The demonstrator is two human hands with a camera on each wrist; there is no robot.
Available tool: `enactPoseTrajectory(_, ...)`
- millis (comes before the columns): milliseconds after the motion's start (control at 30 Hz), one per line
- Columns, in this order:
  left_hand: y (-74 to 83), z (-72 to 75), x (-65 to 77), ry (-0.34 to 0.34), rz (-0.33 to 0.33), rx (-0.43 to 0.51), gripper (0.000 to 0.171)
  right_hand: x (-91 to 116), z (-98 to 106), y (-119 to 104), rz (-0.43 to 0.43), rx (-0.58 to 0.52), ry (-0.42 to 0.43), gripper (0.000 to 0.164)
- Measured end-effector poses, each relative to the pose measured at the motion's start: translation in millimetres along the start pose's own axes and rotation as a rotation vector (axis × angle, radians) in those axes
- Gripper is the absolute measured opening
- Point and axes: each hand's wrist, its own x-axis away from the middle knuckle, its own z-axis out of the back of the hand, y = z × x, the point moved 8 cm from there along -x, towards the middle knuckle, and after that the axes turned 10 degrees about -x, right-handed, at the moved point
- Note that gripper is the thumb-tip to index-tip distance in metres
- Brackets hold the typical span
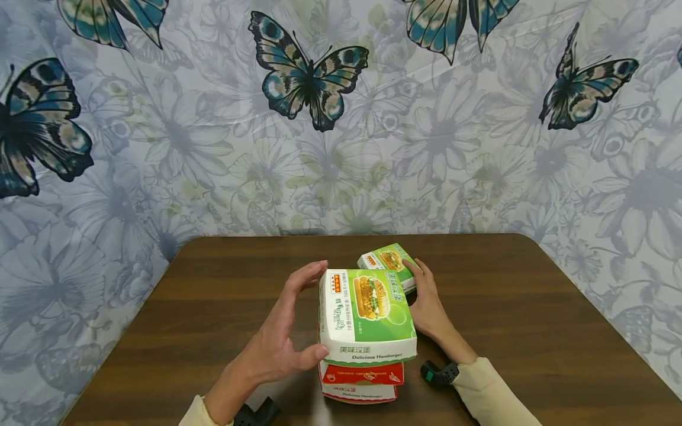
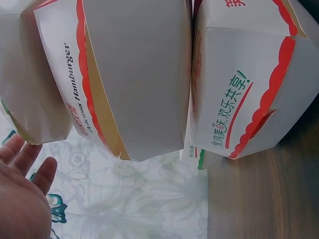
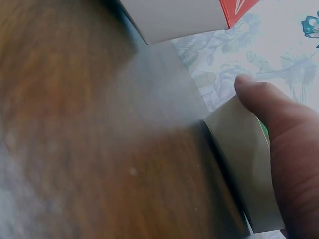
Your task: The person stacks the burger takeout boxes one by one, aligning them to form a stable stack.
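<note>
A stack of hamburger boxes stands in front of me, a green and white hamburger box (image 1: 373,307) on top of red and white boxes (image 1: 362,381). Along the left side of the top box, my left hand (image 1: 277,337) is spread, its thumb near the front corner. In the left wrist view its fingertips are at the edge of the top box (image 2: 37,99). My right hand (image 1: 428,305) grips a second green hamburger box (image 1: 391,260) behind the stack. The right wrist view shows the thumb (image 3: 269,104) against that box's pale side (image 3: 244,164); its other fingers are mostly hidden.
The boxes are on a dark brown wooden table (image 1: 240,272) with rounded far corners. Behind it hangs a butterfly-and-flower cloth (image 1: 426,195). Black bands are on the left wrist (image 1: 258,412) and the right wrist (image 1: 439,374).
</note>
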Motion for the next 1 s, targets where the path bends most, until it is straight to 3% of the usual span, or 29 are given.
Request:
enactPoseTrajectory(500,-3.0,-1.4,-0.6,-0.019,0.027,-0.002,0.093,1.5,2.8,-0.8,0.02,-0.025,0.04,0.091)
enactPoseTrajectory(1000,1.3,0.7,-1.1,-0.008,0.007,0.003,0.094,3.1,6.3,-3.5,-0.004,-0.03,0.059,0.097)
